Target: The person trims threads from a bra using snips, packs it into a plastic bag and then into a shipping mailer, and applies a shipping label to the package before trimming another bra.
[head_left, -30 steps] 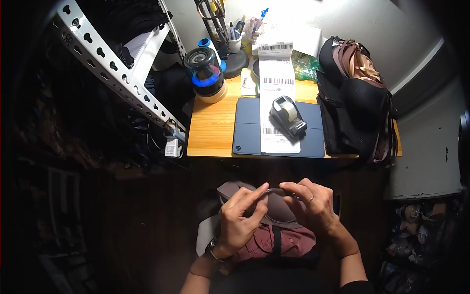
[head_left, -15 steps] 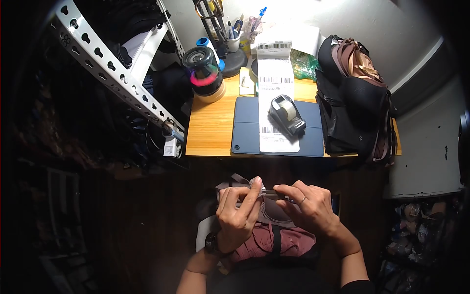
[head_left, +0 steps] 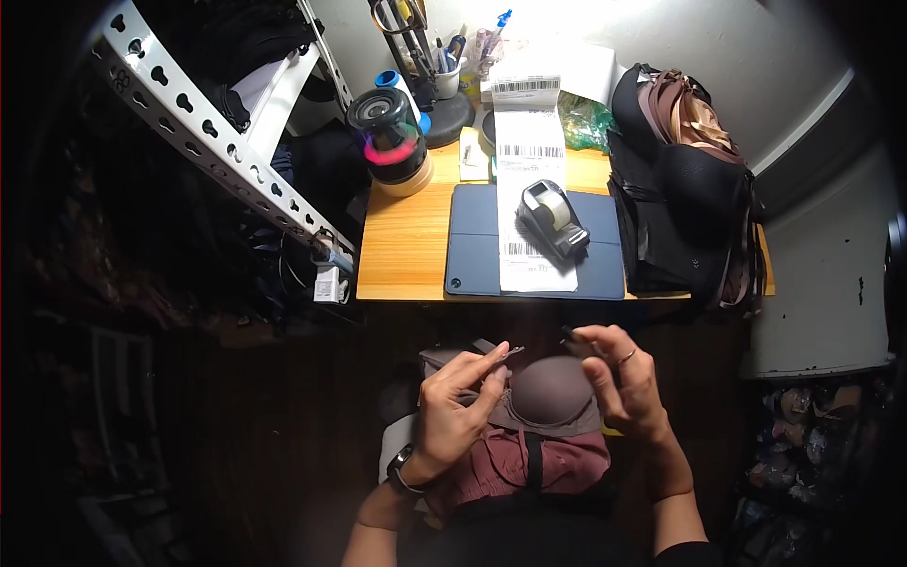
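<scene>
A mauve bra (head_left: 553, 392) lies on my lap over pink cloth (head_left: 586, 458) crossed by a black strap. My left hand (head_left: 461, 402) pinches a thin strap end of the bra between thumb and fingertips, left of the rounded cup. To the right of the cup, my right hand (head_left: 624, 373) is raised, with a small dark object at its fingertips, too blurred to make out. The two hands are apart.
On the wooden desk (head_left: 402, 241), a tape dispenser (head_left: 555, 222) sits on a printed label strip (head_left: 534, 170) over a dark blue tablet case (head_left: 472, 246). Black bras (head_left: 694, 189) are piled right. A speaker (head_left: 385, 137) stands left, near a white metal shelf (head_left: 203, 118).
My right hand has moved away from my left, to the right and slightly up, uncovering the bra cup. My left hand has turned and still pinches the strap.
</scene>
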The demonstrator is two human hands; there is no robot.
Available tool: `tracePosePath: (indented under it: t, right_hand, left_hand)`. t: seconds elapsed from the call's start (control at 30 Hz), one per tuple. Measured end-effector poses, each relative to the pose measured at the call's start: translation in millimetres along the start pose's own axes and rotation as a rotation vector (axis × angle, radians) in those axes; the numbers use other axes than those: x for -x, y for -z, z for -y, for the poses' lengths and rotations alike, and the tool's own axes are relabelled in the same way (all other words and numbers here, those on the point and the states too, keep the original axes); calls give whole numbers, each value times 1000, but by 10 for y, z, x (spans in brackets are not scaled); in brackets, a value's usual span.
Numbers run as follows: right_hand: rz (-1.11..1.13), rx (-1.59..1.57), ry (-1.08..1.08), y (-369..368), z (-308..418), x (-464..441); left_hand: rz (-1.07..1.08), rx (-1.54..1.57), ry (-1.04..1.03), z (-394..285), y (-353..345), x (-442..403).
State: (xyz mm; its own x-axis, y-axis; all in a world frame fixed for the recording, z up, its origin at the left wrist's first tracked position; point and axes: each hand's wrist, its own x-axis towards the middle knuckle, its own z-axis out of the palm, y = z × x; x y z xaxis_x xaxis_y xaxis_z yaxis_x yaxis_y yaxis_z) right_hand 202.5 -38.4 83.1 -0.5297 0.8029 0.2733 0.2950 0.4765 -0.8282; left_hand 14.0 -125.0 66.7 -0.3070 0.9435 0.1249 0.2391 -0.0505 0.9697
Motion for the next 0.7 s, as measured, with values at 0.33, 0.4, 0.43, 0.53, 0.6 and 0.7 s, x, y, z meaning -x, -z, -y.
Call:
tracePosePath:
  t: [0.33, 0.4, 0.43, 0.53, 0.6, 0.7]
  right_hand:
    - [4, -212, -730, 1, -1624, 756]
    - [142, -196, -747, -1, -1735, 886]
    - [200, -322, -819, -19, -1588, 816]
    - [241, -425, -822, 18, -1493, 790]
    - [230, -438, -736, -4, -1551, 770]
    - [271, -510, -789, 108, -1428, 678]
  left_hand:
    - [-239, -35, 320, 436, 297, 128]
    - [-254, -83, 346, 742, 422, 213]
    - [-290, -76, 322, 832, 433, 247]
    - [-377, -104, 332, 1099, 577, 334]
    - [-523, -338, 338, 1111, 615, 305]
    - [-570, -910, -104, 1104, 549, 189]
